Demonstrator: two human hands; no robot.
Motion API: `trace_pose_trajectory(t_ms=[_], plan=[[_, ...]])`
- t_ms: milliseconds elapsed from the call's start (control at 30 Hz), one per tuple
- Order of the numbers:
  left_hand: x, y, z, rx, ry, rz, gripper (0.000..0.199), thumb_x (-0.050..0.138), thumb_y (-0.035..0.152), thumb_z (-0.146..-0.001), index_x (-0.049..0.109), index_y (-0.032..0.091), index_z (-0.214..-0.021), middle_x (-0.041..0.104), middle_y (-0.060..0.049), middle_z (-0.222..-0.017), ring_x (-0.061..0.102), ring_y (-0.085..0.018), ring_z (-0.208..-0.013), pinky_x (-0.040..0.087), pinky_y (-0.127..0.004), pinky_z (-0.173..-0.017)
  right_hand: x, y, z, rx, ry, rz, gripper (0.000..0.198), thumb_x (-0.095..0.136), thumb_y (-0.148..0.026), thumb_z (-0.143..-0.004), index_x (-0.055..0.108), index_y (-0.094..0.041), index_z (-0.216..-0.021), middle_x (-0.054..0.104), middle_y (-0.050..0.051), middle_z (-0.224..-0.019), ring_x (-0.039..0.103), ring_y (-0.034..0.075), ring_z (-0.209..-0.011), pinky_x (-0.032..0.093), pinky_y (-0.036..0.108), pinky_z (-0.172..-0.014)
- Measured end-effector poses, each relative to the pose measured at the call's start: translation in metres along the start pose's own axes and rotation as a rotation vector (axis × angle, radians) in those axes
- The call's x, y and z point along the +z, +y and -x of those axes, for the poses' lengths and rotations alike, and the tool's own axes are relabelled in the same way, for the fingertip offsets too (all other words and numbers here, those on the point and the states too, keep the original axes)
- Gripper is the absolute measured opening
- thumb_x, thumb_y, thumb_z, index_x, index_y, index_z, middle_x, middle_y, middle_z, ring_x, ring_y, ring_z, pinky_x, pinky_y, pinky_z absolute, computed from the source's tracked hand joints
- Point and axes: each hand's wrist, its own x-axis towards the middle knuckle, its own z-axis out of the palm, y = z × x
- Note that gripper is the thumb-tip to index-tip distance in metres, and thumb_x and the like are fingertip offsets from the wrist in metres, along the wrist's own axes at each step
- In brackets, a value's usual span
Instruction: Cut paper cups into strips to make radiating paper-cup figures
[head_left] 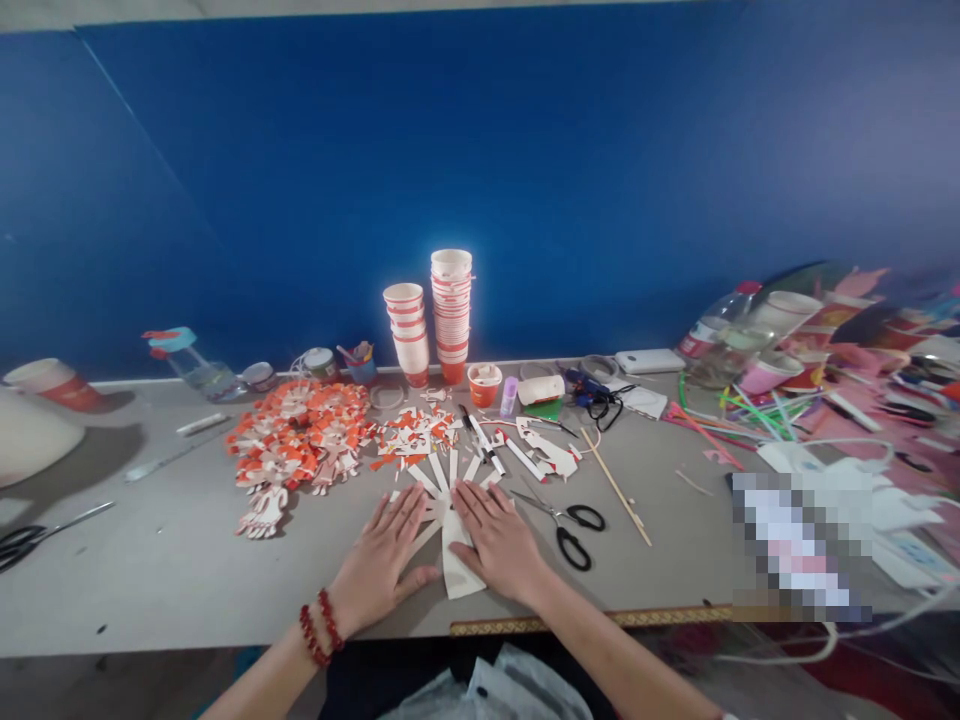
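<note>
1. Cut paper piece [454, 550], white, one: near middle of the surface [296, 590]; strips fanned far, wider panel near; strip-cutting looks done, flattening in hand.
2. Left hand [384, 548], right hand [496, 540]: fingers outstretched, pressed flat on it, gripping nothing; what lies beneath is hard to tell.
3. Cut-out heap [300, 430], left: apparently finished.
4. Stacked cups [451, 320], far: seemingly uncut.
5. Scissors [556, 514], right: unheld.

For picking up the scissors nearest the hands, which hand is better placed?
Probably the right hand: it lies flat on the paper, just beside those scissors, while the left hand is farther off, beyond it.
</note>
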Motion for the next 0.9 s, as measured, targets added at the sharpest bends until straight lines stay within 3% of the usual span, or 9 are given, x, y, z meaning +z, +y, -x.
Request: trace_pose_trajectory(t_ms=[200,333,400,500,600,767,900], plan=[[0.005,-0.017,0.008,-0.057,-0.003,0.093,0.085,0.047,0.058,-0.089,0.009,0.017,-0.153,0.022,-0.017,-0.157,0.027,-0.032,-0.143,0.025,-0.050,-0.114,0.002,0.000,0.000,0.002,0.001,0.000,0.063,0.037,-0.051,-0.098,0.030,-0.015,-0.149,0.033,0.011,-0.153,0.030,0.025,-0.141,0.020,0.046,-0.116],[-0.008,-0.038,0.012,-0.307,0.146,0.413,0.067,0.040,0.041,-0.097,0.009,0.025,-0.153,0.027,-0.012,-0.157,0.034,-0.026,-0.140,0.037,-0.043,-0.109,0.003,0.001,0.000,0.002,0.010,0.001,0.063,0.038,-0.051,-0.098,0.031,-0.015,-0.149,0.035,0.011,-0.152,0.032,0.026,-0.140,0.022,0.047,-0.115],[-0.012,-0.050,0.015,-0.422,0.265,0.534,0.054,0.038,0.037,-0.097,0.024,0.026,-0.149,0.042,-0.011,-0.150,0.047,-0.025,-0.132,0.046,-0.041,-0.101,0.003,0.001,0.000,0.002,0.008,0.001,0.062,0.039,-0.049,-0.098,0.032,-0.014,-0.148,0.035,0.012,-0.152,0.033,0.026,-0.140,0.023,0.048,-0.115],[-0.011,-0.060,0.018,-0.490,0.304,0.522,0.030,0.041,0.036,-0.096,0.059,0.023,-0.117,0.065,-0.010,-0.118,0.063,-0.025,-0.109,0.051,-0.040,-0.092,0.002,0.002,0.000,-0.005,0.008,-0.002,0.061,0.042,-0.046,-0.097,0.031,-0.014,-0.149,0.035,0.012,-0.152,0.032,0.026,-0.140,0.023,0.049,-0.115],[-0.005,-0.054,0.018,-0.466,0.276,0.480,0.021,0.052,0.039,-0.090,0.065,0.022,-0.093,0.065,-0.009,-0.105,0.061,-0.026,-0.104,0.049,-0.043,-0.091,0.001,0.001,-0.001,-0.011,0.008,-0.014,0.061,0.043,-0.046,-0.097,0.032,-0.014,-0.148,0.035,0.013,-0.152,0.033,0.027,-0.140,0.023,0.049,-0.115],[-0.005,-0.032,0.008,-0.343,0.239,0.349,0.023,0.065,0.039,-0.082,0.061,0.020,-0.096,0.059,-0.010,-0.109,0.057,-0.028,-0.105,0.049,-0.045,-0.091,-0.004,0.000,-0.001,-0.001,0.059,-0.103,0.060,0.050,-0.043,-0.094,0.036,-0.016,-0.146,0.043,0.013,-0.148,0.038,0.027,-0.136,0.028,0.050,-0.113],[-0.013,-0.019,-0.008,-0.248,0.197,0.289,0.023,0.058,0.028,-0.087,0.059,0.021,-0.109,0.058,-0.011,-0.117,0.055,-0.028,-0.111,0.048,-0.046,-0.093,-0.013,0.008,-0.002,0.062,0.340,-0.299,0.035,0.048,-0.025,-0.095,0.053,-0.021,-0.129,0.064,0.009,-0.126,0.056,0.023,-0.119,0.033,0.049,-0.111]])
